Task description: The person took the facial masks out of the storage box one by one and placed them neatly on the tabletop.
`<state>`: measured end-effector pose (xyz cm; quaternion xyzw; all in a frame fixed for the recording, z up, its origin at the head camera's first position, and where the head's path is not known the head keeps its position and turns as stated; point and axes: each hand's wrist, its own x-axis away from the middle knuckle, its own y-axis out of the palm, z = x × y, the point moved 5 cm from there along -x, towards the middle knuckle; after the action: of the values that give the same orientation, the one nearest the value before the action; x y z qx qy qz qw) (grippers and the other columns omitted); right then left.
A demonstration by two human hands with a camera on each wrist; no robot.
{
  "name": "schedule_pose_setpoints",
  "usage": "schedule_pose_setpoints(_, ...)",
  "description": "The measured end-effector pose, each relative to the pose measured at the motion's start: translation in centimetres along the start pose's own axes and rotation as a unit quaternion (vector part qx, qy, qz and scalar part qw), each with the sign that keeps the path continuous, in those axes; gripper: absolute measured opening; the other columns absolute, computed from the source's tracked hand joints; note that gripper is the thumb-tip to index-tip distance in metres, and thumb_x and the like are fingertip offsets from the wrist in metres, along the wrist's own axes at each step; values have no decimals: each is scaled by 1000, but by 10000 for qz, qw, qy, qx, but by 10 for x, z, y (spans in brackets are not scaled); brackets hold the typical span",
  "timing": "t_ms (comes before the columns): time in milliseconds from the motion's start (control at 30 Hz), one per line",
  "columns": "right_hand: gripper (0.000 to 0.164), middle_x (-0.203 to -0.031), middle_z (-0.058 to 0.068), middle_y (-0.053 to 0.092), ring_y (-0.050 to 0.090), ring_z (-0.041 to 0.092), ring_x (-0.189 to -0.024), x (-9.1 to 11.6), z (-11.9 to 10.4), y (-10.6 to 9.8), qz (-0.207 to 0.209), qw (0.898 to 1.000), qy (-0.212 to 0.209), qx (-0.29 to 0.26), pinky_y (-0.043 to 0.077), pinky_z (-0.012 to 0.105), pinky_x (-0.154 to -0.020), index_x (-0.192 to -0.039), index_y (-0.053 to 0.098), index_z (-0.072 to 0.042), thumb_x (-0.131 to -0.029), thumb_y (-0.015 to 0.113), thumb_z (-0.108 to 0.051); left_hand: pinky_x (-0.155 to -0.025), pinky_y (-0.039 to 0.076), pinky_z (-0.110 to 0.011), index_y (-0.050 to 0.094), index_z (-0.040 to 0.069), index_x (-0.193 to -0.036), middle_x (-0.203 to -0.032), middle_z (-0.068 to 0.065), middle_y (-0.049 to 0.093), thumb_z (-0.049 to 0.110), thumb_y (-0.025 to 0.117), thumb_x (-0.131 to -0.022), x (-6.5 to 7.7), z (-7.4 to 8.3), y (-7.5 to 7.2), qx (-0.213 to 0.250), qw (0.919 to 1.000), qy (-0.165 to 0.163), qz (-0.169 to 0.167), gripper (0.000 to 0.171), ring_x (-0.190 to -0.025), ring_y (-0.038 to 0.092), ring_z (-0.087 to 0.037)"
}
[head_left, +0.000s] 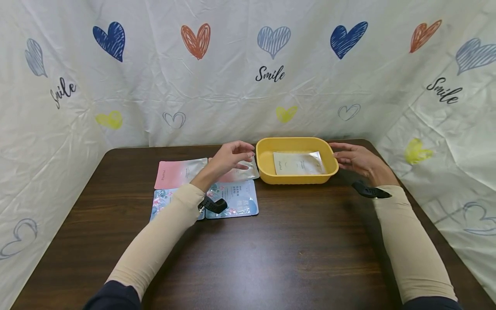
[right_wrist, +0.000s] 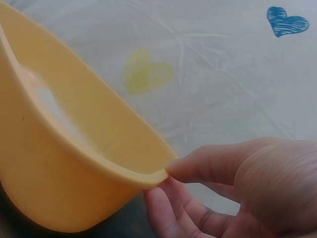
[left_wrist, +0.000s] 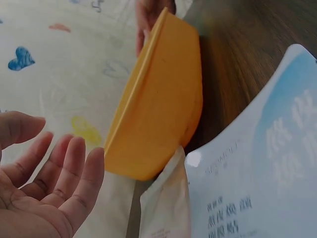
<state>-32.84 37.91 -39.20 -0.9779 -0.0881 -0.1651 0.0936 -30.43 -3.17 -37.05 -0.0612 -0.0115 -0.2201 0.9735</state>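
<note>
My left hand (head_left: 232, 158) is held beside the left end of a yellow plastic basket (head_left: 296, 180), its fingers loosely bent with nothing between them. In the left wrist view its palm and fingertips (left_wrist: 74, 148) show close to the basket's corner. At the other end, my right hand (head_left: 358, 160) has thumb and fingertips at the rim; the right wrist view has the thumb (right_wrist: 208, 161) on the rim's edge and curled fingers just below it. Inside the basket lies a pale, silvery flat sachet (head_left: 297, 163).
Left of the basket lie a pink sachet (head_left: 174, 173), a second pink-silver sachet (head_left: 248, 170) partly behind my left hand, and two blue floral sachets, one at the right (head_left: 236, 198). The dark wooden table (head_left: 294, 258) backs onto a white heart-printed cloth (head_left: 224, 99).
</note>
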Motion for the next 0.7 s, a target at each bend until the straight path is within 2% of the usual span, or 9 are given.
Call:
schedule_pose_setpoints(333,60,-101,-11,74,70,7,-89,-2,0,-1,123,9996,50,261,59,24,-79,-157,36,-12,-103,61,-17,-95,57,-42,63,7,-126,-129,-11,63,16,67,-99,-21,14,25,127,9996,61,-230,28,-117,62,-28)
schedule_pose_setpoints(700,60,-102,-10,74,70,7,-90,0,0,0,116,9997,40,209,59,25,-80,-158,35,-11,-103,60,-16,-90,60,-40,65,8,-127,-129,-12,61,14,67,-99,-46,22,48,-49,9996,-17,-294,28,-123,60,-29)
